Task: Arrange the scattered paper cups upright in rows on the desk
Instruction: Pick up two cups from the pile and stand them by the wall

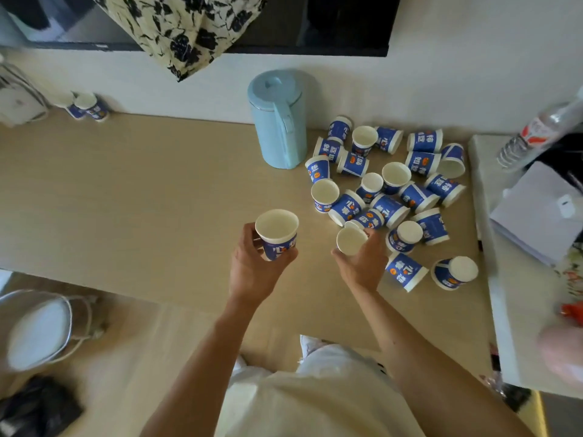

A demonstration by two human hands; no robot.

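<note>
Several blue-and-white paper cups [392, 190] lie scattered on the right half of the beige desk [142, 197]; some stand upright, others lie on their sides or upside down. My left hand [252, 263] holds one cup [277, 233] upright above the desk's middle, its mouth facing up. My right hand [362, 263] grips another cup [350, 239] at the near edge of the pile, with its white opening tilted toward me. Two more cups [90, 106] stand at the far left against the wall.
A light blue lidded jug [279, 121] stands behind the pile. A white raised shelf [504, 294] with papers [539, 212] and a plastic bottle [536, 134] borders the desk on the right. A floral cloth [183, 33] hangs over the wall. A chrome stool [38, 329] stands lower left.
</note>
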